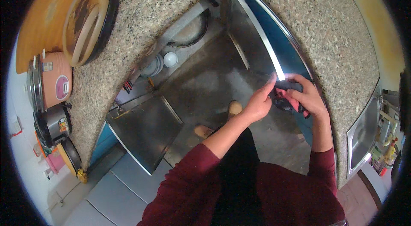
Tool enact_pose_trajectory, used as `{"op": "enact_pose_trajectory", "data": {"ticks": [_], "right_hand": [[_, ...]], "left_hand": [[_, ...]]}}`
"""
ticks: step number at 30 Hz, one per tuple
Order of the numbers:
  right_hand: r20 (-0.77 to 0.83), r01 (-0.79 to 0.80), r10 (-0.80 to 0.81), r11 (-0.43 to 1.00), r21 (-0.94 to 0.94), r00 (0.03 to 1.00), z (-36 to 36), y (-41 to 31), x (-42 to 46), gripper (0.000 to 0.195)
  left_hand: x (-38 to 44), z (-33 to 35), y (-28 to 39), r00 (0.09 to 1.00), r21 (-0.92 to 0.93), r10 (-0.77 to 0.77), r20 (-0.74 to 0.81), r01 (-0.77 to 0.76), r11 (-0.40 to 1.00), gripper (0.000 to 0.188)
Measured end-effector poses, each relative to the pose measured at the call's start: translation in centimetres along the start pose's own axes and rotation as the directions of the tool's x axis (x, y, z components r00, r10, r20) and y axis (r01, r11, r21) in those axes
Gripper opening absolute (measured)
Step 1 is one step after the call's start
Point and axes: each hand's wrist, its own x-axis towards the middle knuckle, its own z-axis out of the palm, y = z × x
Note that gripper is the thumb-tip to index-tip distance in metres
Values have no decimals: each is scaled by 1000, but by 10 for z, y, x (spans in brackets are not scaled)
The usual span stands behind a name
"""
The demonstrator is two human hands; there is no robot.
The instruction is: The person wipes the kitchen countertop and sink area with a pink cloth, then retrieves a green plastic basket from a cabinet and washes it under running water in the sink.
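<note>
In front of me a cabinet door (249, 38) stands swung out, its bright metal edge strip (261, 33) ending between my hands. My left hand (260, 105) grips the door at the near end of this strip, thumb raised along it; its other fingers are partly hidden. My right hand (308, 97) is on the door's other side, holding a crumpled pink and black cloth (290, 99) close against the strip's end. Blue cabinet fronts (273, 23) show beyond the strip.
Another open door (144, 133) juts out at lower left. A pan (191, 31), stacked plates (154, 67) and a white bowl (170, 59) sit inside the cabinet. On the granite countertop (135, 7) are a round lid (86, 22) and a pink cooker (56, 80). A sink (364, 136) lies right.
</note>
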Motion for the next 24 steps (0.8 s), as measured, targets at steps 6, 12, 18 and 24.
{"op": "enact_pose_trajectory", "data": {"ticks": [6, 12, 18, 24], "right_hand": [[-237, 96, -105, 994, -49, 966, 8, 16, -20, 59], [-474, 165, -119, 985, 58, 872, 39, 34, -27, 67], [-624, 225, 102, 878, 423, 775, 92, 56, -32, 50], [-293, 90, 410, 446, 890, 863, 181, 105, 3, 46]], "left_hand": [[25, 16, 7, 995, -38, -60, 75, 63, 997, 75], [44, 25, -10, 996, -151, 87, -3, -86, 985, 78], [34, -4, -25, 993, -183, 51, 107, -31, 983, 66], [-18, -66, -72, 965, -237, -217, 149, 248, 939, 57]]}}
